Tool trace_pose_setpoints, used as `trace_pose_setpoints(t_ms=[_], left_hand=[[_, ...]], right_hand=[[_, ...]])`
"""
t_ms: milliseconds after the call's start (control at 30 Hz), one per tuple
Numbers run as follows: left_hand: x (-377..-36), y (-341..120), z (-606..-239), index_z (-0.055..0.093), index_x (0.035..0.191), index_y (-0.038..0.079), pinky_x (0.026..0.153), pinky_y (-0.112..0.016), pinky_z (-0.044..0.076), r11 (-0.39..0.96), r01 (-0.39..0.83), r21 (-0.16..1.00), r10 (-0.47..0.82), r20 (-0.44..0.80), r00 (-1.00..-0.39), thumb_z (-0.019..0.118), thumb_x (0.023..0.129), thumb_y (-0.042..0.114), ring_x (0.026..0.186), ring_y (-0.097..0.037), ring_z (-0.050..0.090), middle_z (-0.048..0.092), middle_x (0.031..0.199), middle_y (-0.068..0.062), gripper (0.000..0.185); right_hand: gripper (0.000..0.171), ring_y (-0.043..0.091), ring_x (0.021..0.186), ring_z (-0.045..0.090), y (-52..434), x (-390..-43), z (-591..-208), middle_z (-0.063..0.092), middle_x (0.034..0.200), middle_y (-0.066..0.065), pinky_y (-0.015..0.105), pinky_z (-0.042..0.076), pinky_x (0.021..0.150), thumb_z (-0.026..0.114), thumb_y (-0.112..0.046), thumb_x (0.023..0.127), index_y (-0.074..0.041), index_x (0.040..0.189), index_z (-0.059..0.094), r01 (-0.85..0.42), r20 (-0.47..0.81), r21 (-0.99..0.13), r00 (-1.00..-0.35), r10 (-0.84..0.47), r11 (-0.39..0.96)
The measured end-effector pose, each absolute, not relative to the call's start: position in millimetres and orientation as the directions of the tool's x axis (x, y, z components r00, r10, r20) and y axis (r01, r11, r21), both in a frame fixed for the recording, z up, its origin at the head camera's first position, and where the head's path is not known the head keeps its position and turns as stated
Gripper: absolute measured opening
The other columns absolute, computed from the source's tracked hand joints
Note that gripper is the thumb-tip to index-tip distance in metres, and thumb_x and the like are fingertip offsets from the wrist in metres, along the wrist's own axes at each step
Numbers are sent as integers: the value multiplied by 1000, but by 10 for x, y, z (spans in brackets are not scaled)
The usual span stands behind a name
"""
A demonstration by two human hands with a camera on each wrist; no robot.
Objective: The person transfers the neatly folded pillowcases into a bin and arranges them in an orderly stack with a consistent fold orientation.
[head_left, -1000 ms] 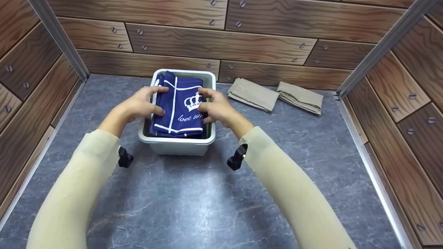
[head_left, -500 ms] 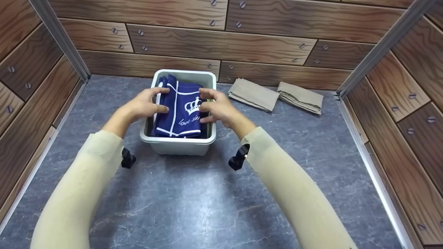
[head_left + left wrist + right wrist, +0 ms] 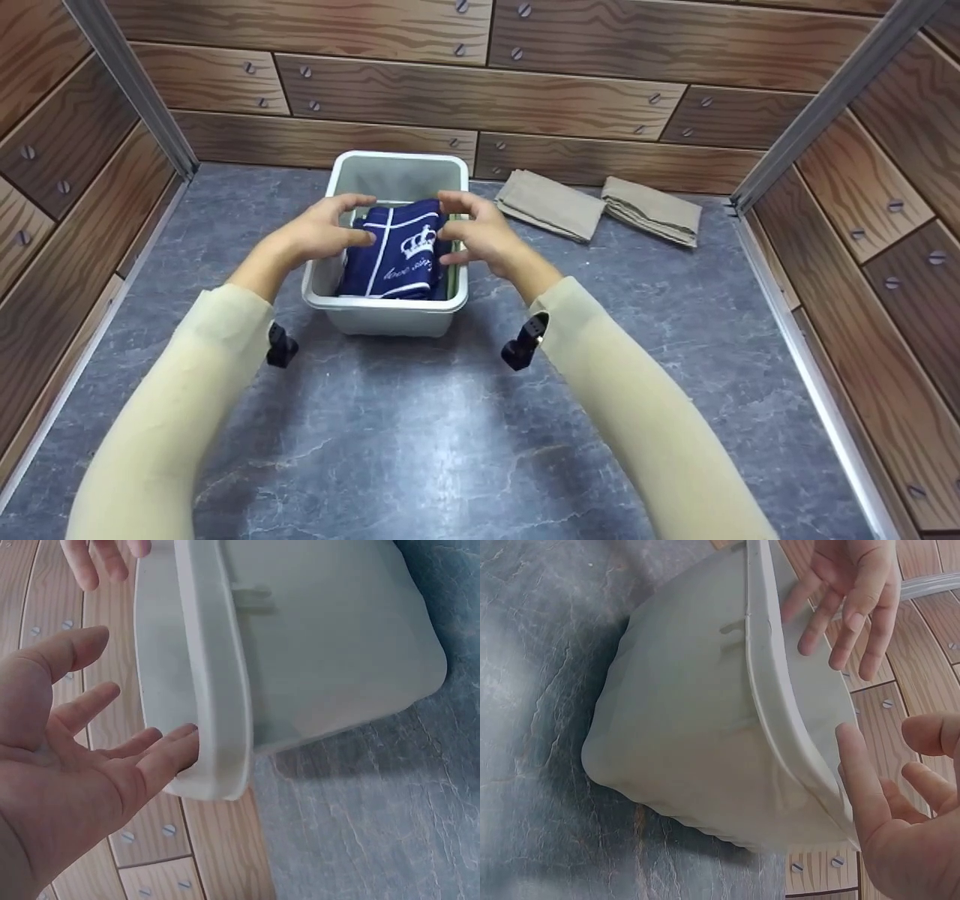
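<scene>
While the left hand (image 3: pixel 324 231) and the right hand (image 3: pixel 480 234) hover with fingers spread and relaxed, grasping nothing, they flank the folded navy cloth (image 3: pixel 397 255) as if it had just been let down between them. It lies low inside the white plastic tub (image 3: pixel 382 315) on the grey marbled table (image 3: pixel 420 450). White lines, a crown and script beginning "love" mark its top; the rest is unreadable.

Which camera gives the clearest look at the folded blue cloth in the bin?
The head view. It looks down into the white bin and shows the blue cloth with its white crown print, between the left hand and right hand. Both wrist views show only the bin's outer wall and rim; the cloth is hidden.
</scene>
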State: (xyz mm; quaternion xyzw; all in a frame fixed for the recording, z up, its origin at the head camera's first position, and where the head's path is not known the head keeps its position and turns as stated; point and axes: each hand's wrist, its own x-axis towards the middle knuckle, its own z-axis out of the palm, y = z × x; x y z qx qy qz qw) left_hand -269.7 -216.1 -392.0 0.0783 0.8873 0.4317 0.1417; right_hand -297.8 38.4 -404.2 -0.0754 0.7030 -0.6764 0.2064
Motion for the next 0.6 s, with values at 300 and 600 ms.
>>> trace_pose_setpoints(t_ms=[300, 600], left_hand=[[-2662, -2091, -3981, 37, 151, 1, 115, -50, 36, 563, 35, 826, 289, -156, -945, 62, 94, 9, 137, -40, 43, 40, 152, -23, 63], [-2549, -1606, -4031, 50, 143, 0, 111, -50, 40, 684, 279, 674, 246, 146, -958, 65, 91, 15, 127, -39, 52, 52, 141, -23, 56]], right_hand=[[62, 38, 114, 60, 517, -2986, -4075, 47, 141, 15, 42, 61, 79, 60, 7, 85, -7, 144, 49, 148, -159, -987, -911, -382, 58], [60, 28, 107, 62, 847, -3053, -4167, 50, 140, 16, 48, 58, 90, 62, 5, 86, -7, 143, 51, 95, -115, -993, -939, -323, 77]])
